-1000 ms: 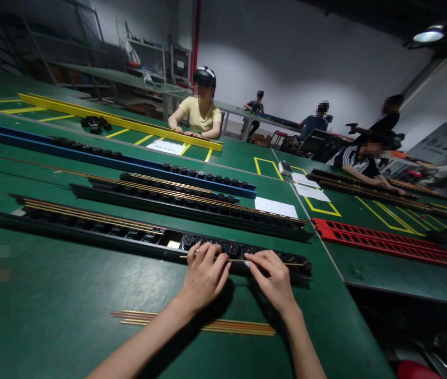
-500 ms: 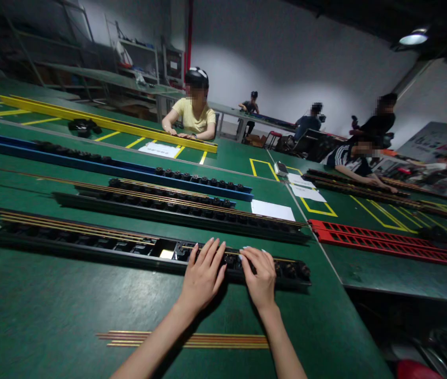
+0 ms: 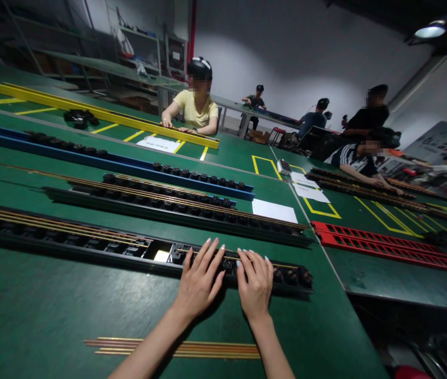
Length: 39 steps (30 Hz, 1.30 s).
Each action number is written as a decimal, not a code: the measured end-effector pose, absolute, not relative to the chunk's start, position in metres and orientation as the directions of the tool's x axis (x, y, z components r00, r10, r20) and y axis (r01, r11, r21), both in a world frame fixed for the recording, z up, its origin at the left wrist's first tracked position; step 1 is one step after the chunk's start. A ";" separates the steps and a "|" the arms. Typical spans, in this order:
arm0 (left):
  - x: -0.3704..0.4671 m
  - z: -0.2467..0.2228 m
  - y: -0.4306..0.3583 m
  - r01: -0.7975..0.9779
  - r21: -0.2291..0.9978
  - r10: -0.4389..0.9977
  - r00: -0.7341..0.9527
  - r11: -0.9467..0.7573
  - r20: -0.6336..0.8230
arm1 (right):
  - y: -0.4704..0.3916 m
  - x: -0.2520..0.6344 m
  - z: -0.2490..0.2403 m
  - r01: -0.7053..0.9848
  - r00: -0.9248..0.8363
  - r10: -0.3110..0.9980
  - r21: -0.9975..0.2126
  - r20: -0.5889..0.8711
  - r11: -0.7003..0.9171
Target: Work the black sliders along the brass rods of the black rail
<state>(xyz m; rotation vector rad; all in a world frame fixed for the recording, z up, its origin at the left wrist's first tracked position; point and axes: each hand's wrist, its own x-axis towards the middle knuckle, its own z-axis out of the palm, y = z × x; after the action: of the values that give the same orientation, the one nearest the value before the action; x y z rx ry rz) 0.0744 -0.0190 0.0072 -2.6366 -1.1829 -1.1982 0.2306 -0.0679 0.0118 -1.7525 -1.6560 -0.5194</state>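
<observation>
A long black rail (image 3: 124,260) with black parts and thin brass rods (image 3: 69,225) along it lies across the green table. My left hand (image 3: 199,279) rests on its right part, fingers spread over a thin rod and the black parts. Just right of it, my right hand (image 3: 255,281) lies on the same rail with its fingers extended and slightly apart. Neither hand is wrapped round anything. Left of my left hand the rail has a gap with a bright patch (image 3: 162,255). Several loose brass and copper rods (image 3: 207,349) lie near my forearms.
Behind are another black rail (image 3: 176,220), a blue rail (image 3: 128,171) and a yellow rail (image 3: 108,121). Red slotted strips (image 3: 389,248) lie at right, beside white paper sheets (image 3: 274,211). A person in yellow (image 3: 196,111) sits opposite; other people work farther back.
My right hand's fingers have straightened and spread from a more bent pose, and it has shifted slightly left. My left hand stays on the rail. The view has shifted slightly.
</observation>
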 end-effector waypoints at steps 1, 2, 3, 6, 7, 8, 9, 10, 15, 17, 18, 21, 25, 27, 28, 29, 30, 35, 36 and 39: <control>0.075 0.006 -0.019 0.638 0.278 0.629 0.423 -0.718 0.653 | -0.068 0.230 0.012 0.980 0.125 0.710 -0.199 0.693 0.021; 0.075 0.006 -0.020 0.635 0.278 0.626 0.425 -0.721 0.654 | -0.067 0.230 0.012 0.978 0.134 0.701 -0.207 0.701 0.020; 0.076 0.005 -0.021 0.632 0.278 0.624 0.427 -0.724 0.654 | -0.067 0.229 0.012 0.977 0.142 0.692 -0.215 0.708 0.019; 0.078 0.004 -0.022 0.620 0.283 0.621 0.435 -0.732 0.652 | -0.067 0.227 0.012 0.972 0.168 0.673 -0.236 0.721 0.009; 0.078 0.004 -0.023 0.618 0.284 0.620 0.436 -0.733 0.652 | -0.067 0.227 0.011 0.971 0.174 0.670 -0.240 0.722 0.007; 0.079 0.004 -0.023 0.616 0.285 0.619 0.436 -0.734 0.653 | -0.067 0.227 0.011 0.970 0.177 0.670 -0.243 0.721 0.006; 0.079 0.004 -0.023 0.616 0.285 0.618 0.435 -0.735 0.654 | -0.067 0.227 0.011 0.969 0.177 0.670 -0.246 0.721 0.008; 0.079 0.003 -0.023 0.616 0.284 0.617 0.434 -0.735 0.656 | -0.066 0.227 0.010 0.969 0.176 0.673 -0.248 0.718 0.011; 0.078 0.004 -0.023 0.626 0.272 0.616 0.433 -0.731 0.658 | -0.067 0.229 0.009 0.970 0.159 0.710 -0.242 0.686 0.017; 0.079 0.004 -0.024 0.627 0.278 0.622 0.431 -0.728 0.654 | -0.068 0.229 0.010 0.972 0.157 0.724 -0.234 0.672 0.007; 0.079 0.005 -0.024 0.627 0.284 0.625 0.429 -0.726 0.652 | -0.068 0.229 0.011 0.974 0.156 0.730 -0.228 0.665 0.000; 0.080 0.005 -0.025 0.628 0.294 0.634 0.424 -0.720 0.647 | -0.069 0.229 0.012 0.978 0.145 0.750 -0.208 0.645 -0.010; 0.081 0.005 -0.024 0.630 0.297 0.638 0.423 -0.718 0.644 | -0.069 0.230 0.014 0.983 0.130 0.773 -0.180 0.622 -0.020; 0.081 0.004 -0.024 0.629 0.298 0.637 0.422 -0.718 0.646 | -0.069 0.231 0.015 0.985 0.125 0.781 -0.171 0.611 -0.023; 0.081 0.004 -0.024 0.629 0.297 0.636 0.421 -0.718 0.646 | -0.069 0.232 0.015 0.986 0.122 0.785 -0.168 0.607 -0.023; 0.082 0.004 -0.024 0.630 0.296 0.636 0.421 -0.718 0.647 | -0.069 0.232 0.016 0.986 0.118 0.789 -0.165 0.603 -0.022; 0.082 0.004 -0.024 0.632 0.294 0.636 0.420 -0.717 0.647 | -0.069 0.233 0.016 0.986 0.115 0.792 -0.163 0.599 -0.020; 0.082 0.005 -0.025 0.637 0.297 0.643 0.420 -0.712 0.640 | -0.068 0.234 0.018 0.987 0.110 0.793 -0.159 0.599 -0.017; 0.082 0.005 -0.025 0.638 0.296 0.643 0.420 -0.711 0.640 | -0.068 0.233 0.018 0.987 0.111 0.790 -0.159 0.603 -0.017; 0.082 0.006 -0.025 0.644 0.289 0.641 0.416 -0.709 0.646 | -0.068 0.233 0.018 0.987 0.111 0.783 -0.160 0.613 -0.015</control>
<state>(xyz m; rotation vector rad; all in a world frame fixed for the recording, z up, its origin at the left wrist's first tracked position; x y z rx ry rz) 0.0824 -0.0245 0.0060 -2.6399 -1.1972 -1.2009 0.2329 -0.0683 0.0185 -1.8446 -1.7173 -0.4817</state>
